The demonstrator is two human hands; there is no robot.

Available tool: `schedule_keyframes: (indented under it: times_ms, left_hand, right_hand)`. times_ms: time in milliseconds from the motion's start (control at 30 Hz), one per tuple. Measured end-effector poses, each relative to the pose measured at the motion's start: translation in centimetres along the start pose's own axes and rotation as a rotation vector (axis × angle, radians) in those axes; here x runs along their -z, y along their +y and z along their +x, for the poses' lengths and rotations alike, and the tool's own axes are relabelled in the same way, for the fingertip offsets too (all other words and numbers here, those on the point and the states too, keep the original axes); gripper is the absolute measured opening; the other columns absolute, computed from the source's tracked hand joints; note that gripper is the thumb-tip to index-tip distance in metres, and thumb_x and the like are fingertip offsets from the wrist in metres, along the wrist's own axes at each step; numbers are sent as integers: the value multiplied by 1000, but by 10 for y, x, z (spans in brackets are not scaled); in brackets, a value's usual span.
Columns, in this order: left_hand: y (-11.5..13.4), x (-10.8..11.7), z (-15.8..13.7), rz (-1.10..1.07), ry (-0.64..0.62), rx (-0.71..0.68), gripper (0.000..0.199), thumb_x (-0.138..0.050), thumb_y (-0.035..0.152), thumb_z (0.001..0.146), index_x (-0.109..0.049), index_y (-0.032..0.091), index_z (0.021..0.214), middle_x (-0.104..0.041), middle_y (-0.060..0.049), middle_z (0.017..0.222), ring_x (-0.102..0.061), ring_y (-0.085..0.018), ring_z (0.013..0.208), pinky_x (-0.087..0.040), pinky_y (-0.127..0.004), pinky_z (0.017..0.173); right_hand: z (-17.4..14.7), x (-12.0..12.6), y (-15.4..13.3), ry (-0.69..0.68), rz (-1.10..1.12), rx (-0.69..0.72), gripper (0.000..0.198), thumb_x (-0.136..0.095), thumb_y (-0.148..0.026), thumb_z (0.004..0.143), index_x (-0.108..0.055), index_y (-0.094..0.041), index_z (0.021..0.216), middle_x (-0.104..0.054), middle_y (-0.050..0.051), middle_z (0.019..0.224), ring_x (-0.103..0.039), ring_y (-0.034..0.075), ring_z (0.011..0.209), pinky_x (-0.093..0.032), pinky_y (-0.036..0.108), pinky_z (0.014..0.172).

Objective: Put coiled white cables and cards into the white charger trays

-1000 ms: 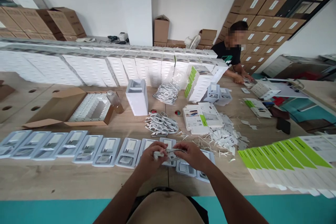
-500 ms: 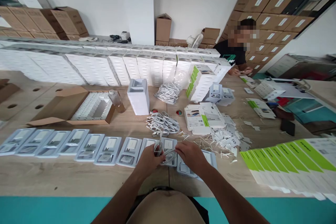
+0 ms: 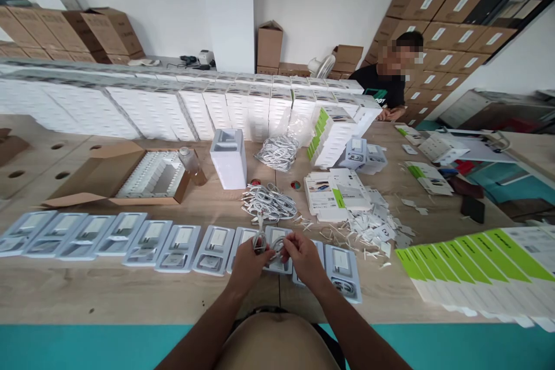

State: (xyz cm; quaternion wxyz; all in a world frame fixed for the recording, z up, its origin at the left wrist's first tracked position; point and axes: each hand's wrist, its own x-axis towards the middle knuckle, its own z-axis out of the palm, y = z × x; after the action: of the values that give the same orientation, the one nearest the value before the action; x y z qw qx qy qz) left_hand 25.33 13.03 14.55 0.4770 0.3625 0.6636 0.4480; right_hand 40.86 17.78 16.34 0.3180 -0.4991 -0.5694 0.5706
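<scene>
A looped white cable (image 3: 260, 240) is pinched in my left hand (image 3: 247, 263), with its plug end pointing up. My right hand (image 3: 303, 254) grips another part of the same cable, just right of the left fingers. Both hands are above a row of pale blue plastic trays (image 3: 182, 260), each holding a white charger (image 3: 218, 237). In the far right tray a coiled cable (image 3: 344, 287) lies below the charger. Straight ahead of my hands is a pile of bundled white cables (image 3: 269, 203).
An open carton (image 3: 184, 191) of white chargers and a bottle (image 3: 193, 167) stand left. Folded printed boxes (image 3: 338, 193), loose white scraps (image 3: 377, 228) and green-white flattened boxes (image 3: 477, 260) lie right. Stacked white boxes (image 3: 151, 113) line the back. A person (image 3: 385, 84) sits across the table.
My right hand has moved left, closer to my left hand, drawing the cable's loop in. The far right tray and its coiled cable now show clearly.
</scene>
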Motion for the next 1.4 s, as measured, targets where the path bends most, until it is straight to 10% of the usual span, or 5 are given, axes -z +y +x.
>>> schedule_keyframes:
  times_ms: [300,500,867,1067,1400]
  left_hand:
    - [2,0,-4,-209,-81,108,31,-80,36,62,-59,17,76,-58,3,64,-59,-14,61,-52,-26,55]
    - [6,0,-2,-215,-214,206,31,-80,33,61,-58,17,75,-64,-1,68,-62,-17,64,-53,-28,55]
    - [9,-2,-1,-73,-326,132,19,-79,23,59,-64,16,69,-65,0,65,-60,-15,61,-49,-25,54]
    - [13,4,7,-127,-243,207,35,-77,43,69,-61,16,82,-73,-12,101,-70,-22,84,-55,-29,65]
    - [-3,5,-2,-156,-278,278,45,-79,51,66,-58,15,84,-73,-15,101,-71,-25,87,-56,-35,72]
  right_hand:
    - [-5,8,20,218,-206,108,26,-70,-31,72,-60,-19,93,-64,2,87,-58,16,67,-48,30,67]
    - [-9,9,38,60,73,29,24,-64,-31,77,-53,-21,96,-59,0,83,-56,13,61,-46,26,57]
    - [-4,46,36,-180,-178,59,10,-68,-26,73,-65,-19,79,-64,-2,69,-56,14,66,-43,25,63]
    - [-15,101,88,177,-269,-17,23,-68,-39,71,-68,-19,82,-68,1,67,-62,19,65,-49,31,64]
    - [-19,90,141,442,-368,-96,33,-53,-45,83,-67,-16,91,-74,10,83,-69,26,77,-51,38,74]
